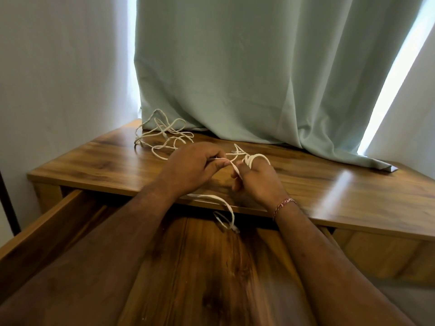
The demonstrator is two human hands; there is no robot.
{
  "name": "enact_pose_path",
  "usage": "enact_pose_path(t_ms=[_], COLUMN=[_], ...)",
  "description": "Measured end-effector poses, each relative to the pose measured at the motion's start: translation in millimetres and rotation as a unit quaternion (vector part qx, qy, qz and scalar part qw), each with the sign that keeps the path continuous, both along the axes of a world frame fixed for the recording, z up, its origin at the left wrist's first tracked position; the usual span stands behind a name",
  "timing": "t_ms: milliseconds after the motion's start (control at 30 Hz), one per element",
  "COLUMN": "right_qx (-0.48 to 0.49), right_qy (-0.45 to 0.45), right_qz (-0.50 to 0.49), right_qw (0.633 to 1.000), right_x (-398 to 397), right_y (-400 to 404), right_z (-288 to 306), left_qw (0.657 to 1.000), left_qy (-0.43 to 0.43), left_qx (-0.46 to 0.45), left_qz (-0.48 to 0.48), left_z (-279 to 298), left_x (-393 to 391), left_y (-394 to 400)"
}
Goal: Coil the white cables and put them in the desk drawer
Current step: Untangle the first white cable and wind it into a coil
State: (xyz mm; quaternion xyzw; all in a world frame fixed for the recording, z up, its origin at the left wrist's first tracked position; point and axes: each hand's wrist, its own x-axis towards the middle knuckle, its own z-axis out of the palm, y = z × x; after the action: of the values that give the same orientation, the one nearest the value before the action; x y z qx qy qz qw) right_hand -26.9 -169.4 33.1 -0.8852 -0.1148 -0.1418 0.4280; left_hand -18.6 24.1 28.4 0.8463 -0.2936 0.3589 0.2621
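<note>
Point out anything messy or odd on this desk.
A second white cable lies in a loose tangle at the desk's back left, uncoiled. The curtain hem is bunched on the desktop. The tail of the cable being wound dangles into the open drawer.

Pale green curtain (259, 74) draped onto desktop, white wall (58, 67), red thread bracelet (283, 204)

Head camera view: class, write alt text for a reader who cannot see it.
Two hands wind a white cable above a wooden desk: the right hand wears the coil, the left hand pinches the strand. Another cable lies tangled behind; the drawer is open.
</note>
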Motion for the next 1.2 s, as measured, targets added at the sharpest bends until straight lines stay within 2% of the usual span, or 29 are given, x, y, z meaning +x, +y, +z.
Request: enact_pose_path(t_ms=[67, 167, 267, 333, 467, 567, 633, 700, 833, 933, 1033, 1067, 1133, 1200], right_qx=[0.088, 0.068, 0.137, 0.206, 0.337, 0.450, 0.513, 0.544, 0.599, 0.622, 0.593, 0.557, 0.427, 0.269], right_qy=[0.090, 0.153, 0.199, 0.220, 0.235, 0.181, 0.141, 0.116, 0.094, 0.057, 0.022, 0.006, -0.035, -0.076], right_qz=[0.080, 0.171, 0.243, 0.297, 0.411, 0.426, 0.412, 0.384, 0.325, 0.260, 0.188, 0.157, 0.091, 0.050], right_qw=[0.989, 0.971, 0.939, 0.906, 0.814, 0.764, 0.740, 0.738, 0.726, 0.736, 0.783, 0.816, 0.899, 0.959], right_x=[-9.0, -11.8, -12.8, -10.7, -5.2, -4.7, -6.3, -8.3, -9.1, -8.2, -3.8, -2.3, -0.6, -3.8], right_y=[0.7, -4.1, -6.0, -9.7, -14.3, -10.9, -9.1, -7.7, -4.2, -1.6, 3.5, 5.7, 7.5, 6.4], right_z=[9.2, 13.5, 9.8, 7.2, 4.6, 7.3, 11.4, 13.4, 13.5, 15.4, 15.5, 15.6, 13.7, 8.8], left_qw=[1.000, 0.998, 0.997, 0.994, 0.989, 0.986, 0.985, 0.984, 0.985, 0.981, 0.974, 0.968, 0.943, 0.896], left_qy=[0.005, 0.021, 0.033, 0.056, 0.062, 0.101, 0.149, 0.175, 0.143, 0.158, 0.213, 0.247, 0.330, 0.423], left_qx=[-0.026, -0.056, -0.074, -0.089, -0.114, -0.123, -0.082, -0.019, 0.089, 0.106, 0.081, 0.054, -0.024, -0.117], left_qz=[0.008, 0.009, -0.003, -0.022, -0.077, -0.055, -0.022, -0.002, 0.027, 0.033, 0.011, 0.001, -0.024, -0.066], left_z=[-0.4, -0.6, -3.4, -7.0, -12.6, -25.0, -27.5, -25.2, -23.6, -19.8, -9.9, -7.1, -4.3, -4.7], left_x=[1.9, 4.3, 5.8, 4.0, -8.7, -4.6, -5.7, -12.9, -20.2, -19.9, -23.8, -23.9, -23.5, -24.7], left_y=[5.0, 7.5, 6.0, 1.6, -22.1, -34.7, -40.2, -44.1, -48.2, -52.2, -54.6, -54.0, -54.9, -58.9])
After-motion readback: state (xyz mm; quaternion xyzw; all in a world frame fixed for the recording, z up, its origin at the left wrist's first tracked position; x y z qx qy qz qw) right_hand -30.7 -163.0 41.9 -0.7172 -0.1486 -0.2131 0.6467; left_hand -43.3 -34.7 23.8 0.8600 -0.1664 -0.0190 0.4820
